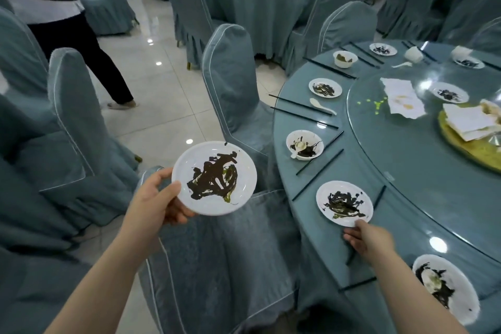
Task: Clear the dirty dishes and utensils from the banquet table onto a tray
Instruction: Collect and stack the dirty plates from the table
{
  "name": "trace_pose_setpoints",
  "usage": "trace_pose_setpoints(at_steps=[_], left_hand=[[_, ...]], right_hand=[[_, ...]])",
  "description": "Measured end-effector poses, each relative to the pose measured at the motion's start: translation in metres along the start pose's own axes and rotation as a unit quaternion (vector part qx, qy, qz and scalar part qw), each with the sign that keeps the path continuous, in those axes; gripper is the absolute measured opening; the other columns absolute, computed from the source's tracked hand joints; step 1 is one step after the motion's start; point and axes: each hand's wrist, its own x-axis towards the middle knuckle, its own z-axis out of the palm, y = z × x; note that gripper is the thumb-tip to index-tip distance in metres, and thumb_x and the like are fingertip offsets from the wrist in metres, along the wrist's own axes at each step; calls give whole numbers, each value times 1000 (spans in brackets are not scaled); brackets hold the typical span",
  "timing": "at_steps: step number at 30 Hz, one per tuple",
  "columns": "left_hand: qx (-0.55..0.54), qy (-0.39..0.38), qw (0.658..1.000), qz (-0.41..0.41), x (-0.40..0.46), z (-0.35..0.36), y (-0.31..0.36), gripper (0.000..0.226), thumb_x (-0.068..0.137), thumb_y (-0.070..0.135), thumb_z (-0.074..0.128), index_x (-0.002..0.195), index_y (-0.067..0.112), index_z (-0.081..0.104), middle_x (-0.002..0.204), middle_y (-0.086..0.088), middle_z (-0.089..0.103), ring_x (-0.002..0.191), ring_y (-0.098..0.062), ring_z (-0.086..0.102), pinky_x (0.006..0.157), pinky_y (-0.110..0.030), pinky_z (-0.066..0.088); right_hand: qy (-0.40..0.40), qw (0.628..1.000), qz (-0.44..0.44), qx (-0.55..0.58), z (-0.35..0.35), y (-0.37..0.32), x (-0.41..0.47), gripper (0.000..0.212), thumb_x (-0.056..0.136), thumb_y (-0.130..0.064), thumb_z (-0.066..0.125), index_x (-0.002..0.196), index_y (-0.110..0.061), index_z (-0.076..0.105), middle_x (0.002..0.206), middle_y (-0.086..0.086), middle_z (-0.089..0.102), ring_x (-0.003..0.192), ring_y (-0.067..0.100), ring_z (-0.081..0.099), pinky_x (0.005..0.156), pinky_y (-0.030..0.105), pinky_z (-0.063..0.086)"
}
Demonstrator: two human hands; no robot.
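My left hand (160, 198) pinches a smeared plate (214, 177) level off the table's (303, 225) left edge so nothing drips, while my right hand (367, 238) takes the near rim of the next plate (344, 203), fingers curled to lift

Glossy white plate (214, 178) smeared with dark sauce sitting in the left hand (157, 198), matt blue-grey cloth draping the chair (230, 76) and table (311, 225), clear glass turntable (433, 171) gleaming on the right, polished floor tiles (168, 89) reflecting lights, crumpled paper napkins (401, 97) lying far right.
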Motion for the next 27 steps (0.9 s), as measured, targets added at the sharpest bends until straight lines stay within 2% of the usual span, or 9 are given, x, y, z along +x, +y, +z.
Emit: trace_pose_setpoints(at_steps=[2,5,9,15,22,27], left_hand=[[-15,-9,1000,5,1,-12,1,22,98,12,44,104,28,57,52,-15,63,34,-15,51,35,-17,41],[-33,-31,999,11,5,-35,1,21,99,12,43,107,25,58,54,-18,63,35,-16,52,34,-17,39],[-42,-66,997,15,5,-73,-3,21,99,13,44,110,23,58,57,-20,63,37,-17,52,34,-20,38],[-22,-72,997,15,9,-137,-5,24,96,13,44,110,27,57,60,-22,65,38,-17,54,33,-19,38],[14,-76,997,9,11,-198,-7,23,96,11,44,107,28,52,59,-19,67,39,-18,55,35,-21,39],[-10,-83,996,8,14,-243,-6,23,97,12,45,114,24,52,62,-22,67,41,-19,57,38,-22,42]], right_hand=[[5,1000,-18,14,0,6,-15,11,91,-11,50,84,-4,54,68,14,67,47,20,64,36,17,46],[-2,998,-56,24,3,14,-47,13,91,-8,48,78,-6,52,51,8,66,39,13,61,35,16,45],[-50,993,-102,-17,23,21,-114,14,91,-11,51,80,-7,58,59,8,69,45,13,60,44,21,44],[-129,974,-185,-39,84,30,-217,17,90,-11,53,75,-8,58,55,8,65,42,12,55,38,18,38],[-225,945,-228,-72,166,36,-305,14,87,-12,55,74,-10,58,55,8,59,46,16,50,51,28,36],[-285,915,-254,-127,229,30,-348,21,86,-13,56,64,-14,57,56,9,57,48,17,47,49,26,35]])
